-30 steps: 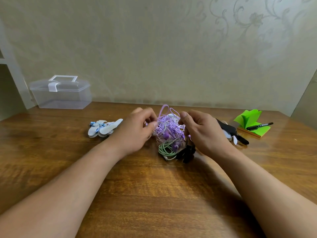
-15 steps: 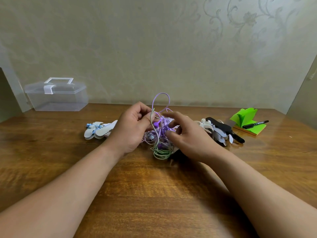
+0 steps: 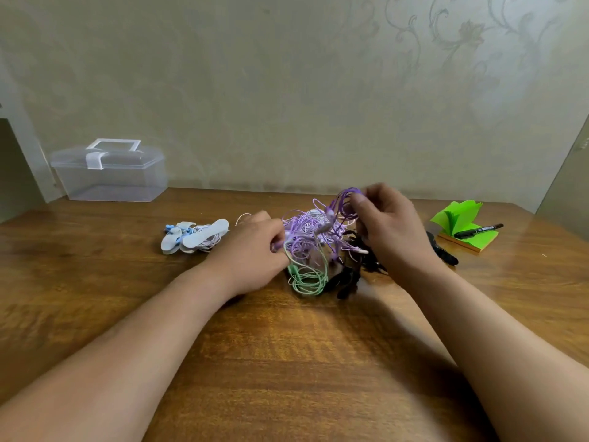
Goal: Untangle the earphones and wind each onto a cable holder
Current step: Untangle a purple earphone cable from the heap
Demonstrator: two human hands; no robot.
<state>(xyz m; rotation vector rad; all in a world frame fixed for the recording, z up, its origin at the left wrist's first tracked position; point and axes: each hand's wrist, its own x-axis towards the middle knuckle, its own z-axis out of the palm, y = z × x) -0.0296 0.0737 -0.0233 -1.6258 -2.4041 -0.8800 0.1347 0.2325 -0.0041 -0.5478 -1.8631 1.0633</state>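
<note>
The brown wooden table (image 3: pixel 287 362) carries, near the middle of its far edge, the tangle of purple, green and black earphone cables (image 3: pixel 307 237), which is still one knotted mass. My left hand (image 3: pixel 251 253) is at the left side of this tangle. Its fingers are curled on purple strands and keep them low against the table. My right hand (image 3: pixel 392 231) has changed most. Half a second ago it lay low over the front of the tangle; now it is raised at the right side and pinches a dark purple cable loop (image 3: pixel 342 202) drawn up out of the mass. I judge that one earphone begins to come free, but nothing is separated yet. The white plastic cable holders (image 3: pixel 194 237) lie just left of my left hand, not touched, so winding is not begun.
</note>
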